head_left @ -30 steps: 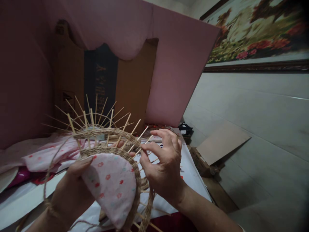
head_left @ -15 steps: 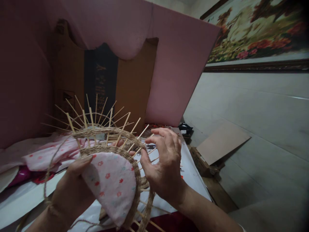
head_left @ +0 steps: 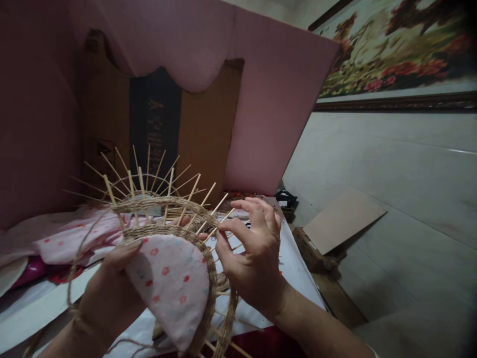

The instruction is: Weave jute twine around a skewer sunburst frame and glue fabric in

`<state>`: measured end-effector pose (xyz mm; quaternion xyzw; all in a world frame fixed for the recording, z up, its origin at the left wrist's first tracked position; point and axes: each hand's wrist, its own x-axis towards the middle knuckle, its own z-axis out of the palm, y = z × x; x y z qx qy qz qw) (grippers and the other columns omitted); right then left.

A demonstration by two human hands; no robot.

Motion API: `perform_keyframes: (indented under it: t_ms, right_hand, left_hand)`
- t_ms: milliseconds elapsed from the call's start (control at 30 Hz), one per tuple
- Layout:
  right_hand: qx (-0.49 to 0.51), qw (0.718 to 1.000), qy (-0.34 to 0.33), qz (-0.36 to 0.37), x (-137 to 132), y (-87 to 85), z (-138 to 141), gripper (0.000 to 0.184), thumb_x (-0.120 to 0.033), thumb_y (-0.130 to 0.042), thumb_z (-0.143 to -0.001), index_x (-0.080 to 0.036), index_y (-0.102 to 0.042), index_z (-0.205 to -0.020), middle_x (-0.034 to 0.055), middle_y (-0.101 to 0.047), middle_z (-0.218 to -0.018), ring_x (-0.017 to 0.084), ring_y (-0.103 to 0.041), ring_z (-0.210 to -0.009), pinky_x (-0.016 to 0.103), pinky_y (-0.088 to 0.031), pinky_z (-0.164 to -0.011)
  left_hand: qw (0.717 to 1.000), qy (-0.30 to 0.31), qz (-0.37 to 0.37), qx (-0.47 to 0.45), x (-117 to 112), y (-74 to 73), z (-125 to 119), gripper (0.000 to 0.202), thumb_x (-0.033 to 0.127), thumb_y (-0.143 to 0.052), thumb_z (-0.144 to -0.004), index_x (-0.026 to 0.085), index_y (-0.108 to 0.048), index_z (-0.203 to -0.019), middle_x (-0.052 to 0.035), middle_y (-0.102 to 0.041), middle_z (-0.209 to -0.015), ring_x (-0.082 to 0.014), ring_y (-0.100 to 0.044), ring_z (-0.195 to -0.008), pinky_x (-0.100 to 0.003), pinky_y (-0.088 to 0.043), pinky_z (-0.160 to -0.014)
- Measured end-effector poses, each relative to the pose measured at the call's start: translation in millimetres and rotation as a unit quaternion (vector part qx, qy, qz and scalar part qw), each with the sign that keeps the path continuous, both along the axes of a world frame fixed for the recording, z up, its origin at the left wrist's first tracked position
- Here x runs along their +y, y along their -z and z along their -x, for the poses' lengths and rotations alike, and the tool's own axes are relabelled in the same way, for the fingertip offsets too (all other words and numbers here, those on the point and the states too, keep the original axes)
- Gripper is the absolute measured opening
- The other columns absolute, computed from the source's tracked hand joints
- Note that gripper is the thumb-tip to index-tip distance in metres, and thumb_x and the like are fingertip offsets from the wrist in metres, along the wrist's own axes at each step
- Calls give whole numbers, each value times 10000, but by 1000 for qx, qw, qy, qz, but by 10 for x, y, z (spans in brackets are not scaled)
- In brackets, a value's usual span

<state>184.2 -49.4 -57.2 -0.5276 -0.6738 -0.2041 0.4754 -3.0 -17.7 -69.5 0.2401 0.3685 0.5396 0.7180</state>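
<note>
My left hand [head_left: 112,288] grips a woven basket piece by its base, thumb on the pink floral cloth [head_left: 175,278] that covers the flat middle. Braided twine [head_left: 164,231] edges the cloth, and thin wooden sticks [head_left: 194,194] poke outward from it. A second twine band [head_left: 149,203] runs around the sticks, standing off from the first. On the right side of that outer band, my right hand [head_left: 253,248] pinches the twine between thumb and index finger, its other fingers raised. A loose twine strand [head_left: 76,248] loops down on the left, near my left wrist.
Behind stands another ring of sticks with twine [head_left: 149,184], before a cardboard sheet [head_left: 208,129] and a pink panel [head_left: 268,109]. Pink floral fabric [head_left: 74,238] lies on the left of the white table [head_left: 298,263]. A flat board [head_left: 343,219] leans at right.
My right thumb and index finger have closed together on the outer twine band. My left hand and the basket piece have stayed nearly still.
</note>
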Motion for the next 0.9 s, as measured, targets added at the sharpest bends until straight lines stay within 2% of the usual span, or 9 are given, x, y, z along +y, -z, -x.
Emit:
perform_keyframes:
  t_ms: [367,600,767,900]
  right_hand:
    - [13,1000,1,8,17,-4,8,91,-171,-650,-723,-242,-663,-779,49,-583,-1100,267,-455,-1144,474,-334,-976]
    - [33,999,-5,18,30,-2,17,91,-157,-644,-719,-236,-639,-764,43,-588,-1069,257,-472,-1108,467,-344,-963]
    - [34,999,-7,22,35,-5,15,91,-149,-639,-720,-231,-637,-760,44,-586,-1058,248,-474,-1095,456,-341,-965]
    - [32,999,-7,24,35,-15,15,89,-152,-638,-719,-229,-631,-763,46,-586,-1060,254,-475,-1095,467,-342,-959]
  left_hand:
    - [1000,-15,11,11,-18,-32,3,118,250,-670,-483,169,-726,-547,-114,-736,-651,-286,-675,-577,-360,-571,-523]
    - [1000,-2,5,7,-3,0,21,139,274,-694,-491,173,-738,-575,-126,-737,-669,-303,-677,-592,-376,-569,-518]
    - [1000,0,6,5,9,-2,19,141,258,-699,-477,167,-737,-578,-113,-729,-629,-281,-666,-554,-359,-563,-495]
    - [1000,-20,14,0,-5,-17,3,114,230,-670,-486,159,-725,-555,-106,-727,-616,-267,-666,-547,-341,-564,-496]
